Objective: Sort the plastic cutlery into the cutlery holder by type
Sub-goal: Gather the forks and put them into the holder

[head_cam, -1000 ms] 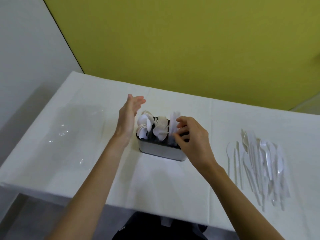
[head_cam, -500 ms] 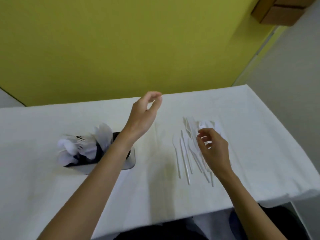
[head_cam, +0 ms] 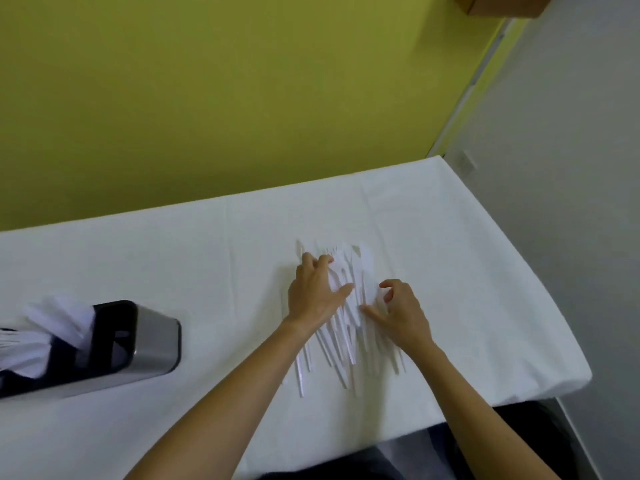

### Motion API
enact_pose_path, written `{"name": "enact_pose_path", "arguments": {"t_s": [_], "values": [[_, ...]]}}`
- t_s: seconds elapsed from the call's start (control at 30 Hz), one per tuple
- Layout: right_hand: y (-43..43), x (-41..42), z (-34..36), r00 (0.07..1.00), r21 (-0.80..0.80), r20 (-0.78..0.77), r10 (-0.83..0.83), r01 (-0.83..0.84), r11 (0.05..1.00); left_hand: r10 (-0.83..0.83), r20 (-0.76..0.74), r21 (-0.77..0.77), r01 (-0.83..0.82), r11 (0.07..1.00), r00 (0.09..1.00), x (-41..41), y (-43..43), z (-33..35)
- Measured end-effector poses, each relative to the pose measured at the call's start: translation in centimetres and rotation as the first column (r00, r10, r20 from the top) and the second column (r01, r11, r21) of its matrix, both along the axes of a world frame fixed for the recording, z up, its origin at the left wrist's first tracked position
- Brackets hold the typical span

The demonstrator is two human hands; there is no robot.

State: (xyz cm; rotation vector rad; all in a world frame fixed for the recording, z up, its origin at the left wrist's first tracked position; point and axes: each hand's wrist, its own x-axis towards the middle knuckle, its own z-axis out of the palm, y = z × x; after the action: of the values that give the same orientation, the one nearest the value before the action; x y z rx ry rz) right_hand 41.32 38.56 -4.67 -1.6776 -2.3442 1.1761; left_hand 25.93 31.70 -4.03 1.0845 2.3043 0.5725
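A loose pile of white plastic cutlery [head_cam: 346,327] lies on the white tablecloth, right of centre. My left hand [head_cam: 313,294] is on the pile's left side, its fingers curled over the far ends and its thumb closing on a few white pieces. My right hand [head_cam: 400,311] is on the pile's right side; its thumb lies flat on the handles and its fingers are bent above them, holding nothing I can see. The metal cutlery holder [head_cam: 152,344] stands at the far left, with sorted white cutlery [head_cam: 52,327] sticking out of its left part.
The white-covered table [head_cam: 173,258] ends close to the right of the pile, at a rounded edge [head_cam: 561,327], and its front edge is near my body. A yellow wall runs behind it. A brown box [head_cam: 502,3] hangs at the top right.
My view swung right, from the holder to the loose pile. Both hands left the holder. My left hand came down from the air onto the pile, joining my right hand.
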Motion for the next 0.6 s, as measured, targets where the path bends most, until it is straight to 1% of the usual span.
{"name": "enact_pose_path", "arguments": {"t_s": [0.03,0.1,0.2,0.27,0.33,0.4,0.47,0.5,0.6], "values": [[0.6,0.1,-0.3,1.0,-0.004,-0.024,-0.005,0.005,1.0,0.026,-0.025,0.013,-0.026,1.0,0.999,0.5,0.0,-0.5],[1.5,0.4,-0.5,0.997,-0.014,-0.076,-0.016,0.015,1.0,0.087,-0.026,0.046,-0.086,0.995,0.996,0.7,-0.5,-1.2],[2.7,0.9,-0.6,0.993,-0.033,-0.12,-0.016,0.012,0.999,0.101,-0.027,0.086,-0.098,0.991,0.995,0.3,-1.4,-1.9],[3.5,1.0,-0.6,0.993,-0.021,-0.12,-0.02,0.018,1.0,0.098,-0.047,0.107,-0.092,0.99,0.994,0.1,-1.9,-1.8],[4.0,0.7,-0.5,0.993,0.002,-0.104,-0.052,0.053,0.999,0.114,-0.099,0.125,-0.102,0.987,0.988,-0.1,-2.3,-1.7],[4.1,0.6,-0.5,0.998,0.08,-0.047,-0.044,0.048,0.996,0.138,-0.097,0.142,-0.123,0.982,0.986,-0.5,-2.9,-1.8],[3.7,0.6,-0.6,0.999,0.213,0.048,0.007,-0.017,0.977,0.128,-0.031,0.159,-0.121,0.98,0.991,-1.0,-3.8,-1.9],[3.4,0.5,-0.6,0.998,0.274,0.061,0.024,-0.04,0.961,0.112,0.011,0.166,-0.112,0.98,0.994,-1.4,-4.3,-2.0],[2.1,0.1,-0.6,0.992,0.369,-0.006,0.127,-0.116,0.922,0.092,0.08,0.183,-0.105,0.978,0.993,-2.2,-5.4,-1.9]]}}
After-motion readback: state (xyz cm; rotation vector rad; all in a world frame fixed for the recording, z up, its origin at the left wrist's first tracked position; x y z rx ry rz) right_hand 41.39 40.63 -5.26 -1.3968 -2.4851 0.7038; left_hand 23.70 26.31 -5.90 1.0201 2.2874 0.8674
